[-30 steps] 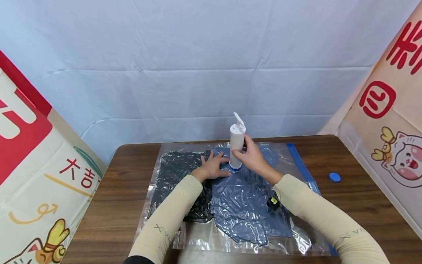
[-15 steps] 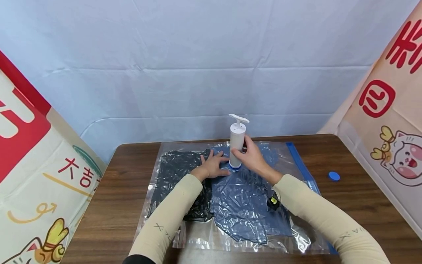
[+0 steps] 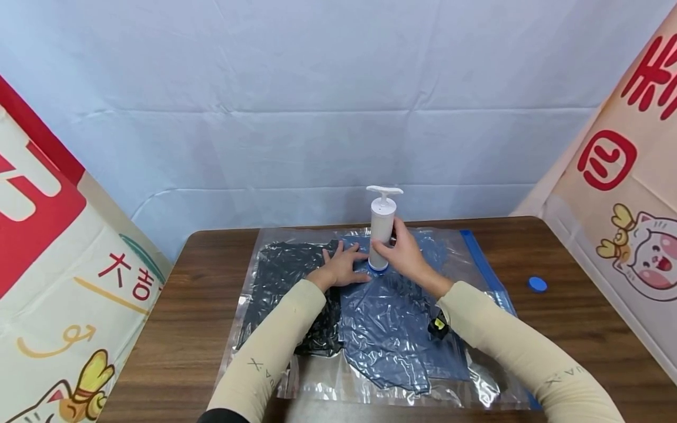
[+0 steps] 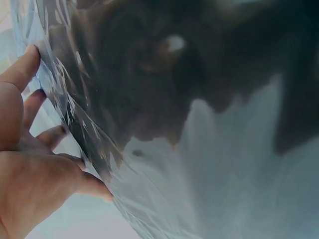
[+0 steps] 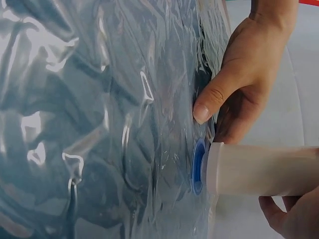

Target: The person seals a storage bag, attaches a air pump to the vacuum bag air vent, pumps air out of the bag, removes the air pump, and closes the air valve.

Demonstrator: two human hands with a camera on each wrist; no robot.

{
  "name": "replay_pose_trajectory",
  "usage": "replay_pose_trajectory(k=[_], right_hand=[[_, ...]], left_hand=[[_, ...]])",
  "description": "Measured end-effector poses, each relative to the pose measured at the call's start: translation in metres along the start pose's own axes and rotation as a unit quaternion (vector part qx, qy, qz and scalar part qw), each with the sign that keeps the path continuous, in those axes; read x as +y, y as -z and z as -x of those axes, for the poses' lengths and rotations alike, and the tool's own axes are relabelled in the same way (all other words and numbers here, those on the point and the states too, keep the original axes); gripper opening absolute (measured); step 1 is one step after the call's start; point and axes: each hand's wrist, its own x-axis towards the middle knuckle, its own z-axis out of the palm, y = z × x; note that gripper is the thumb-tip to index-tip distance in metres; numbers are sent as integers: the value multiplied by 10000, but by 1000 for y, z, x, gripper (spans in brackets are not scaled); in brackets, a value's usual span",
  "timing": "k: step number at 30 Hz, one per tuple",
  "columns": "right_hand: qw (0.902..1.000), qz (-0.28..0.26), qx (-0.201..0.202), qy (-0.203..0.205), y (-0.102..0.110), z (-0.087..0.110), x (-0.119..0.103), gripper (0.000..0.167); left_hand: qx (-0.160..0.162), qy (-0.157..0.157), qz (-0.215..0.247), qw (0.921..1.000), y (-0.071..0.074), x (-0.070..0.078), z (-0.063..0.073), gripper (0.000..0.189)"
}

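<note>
A white hand pump (image 3: 382,226) with a T-shaped handle stands upright on the blue valve (image 5: 199,167) of a clear vacuum storage bag (image 3: 317,379). My right hand (image 3: 404,252) grips the pump's barrel from the right. My left hand (image 3: 341,267) presses on the bag just left of the pump, fingers spread and straight; the left wrist view shows its fingertips on the film. Under the plastic lie a folded black garment (image 3: 280,276) on the left and a blue garment (image 3: 386,329) in the middle, the film wrinkled over both.
A round blue cap (image 3: 537,284) lies on the wooden table (image 3: 571,329) right of the bag. The bag's blue zip edge (image 3: 478,252) runs down its right side. A pale cloth backdrop (image 3: 317,147) hangs behind the table, with printed banners at both sides.
The pump's T-handle has turned, from nearly end-on to broadside, and sits slightly lower. Both hands keep their places on the barrel and the bag.
</note>
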Motion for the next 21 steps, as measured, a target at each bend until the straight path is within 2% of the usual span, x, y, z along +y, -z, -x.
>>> replay_pose_trajectory(k=[6,13,21], right_hand=[[9999,36,-101,-70,-1,0,-2,71],[10000,-12,85,23,-2,0,-2,66],[9998,37,162,-54,-2,-1,-2,69]], left_hand=[[-20,19,1,10000,-1,-1,-1,66],[-15,-9,7,10000,1,0,0,66],[-38,0,-12,10000,1,0,-1,66]])
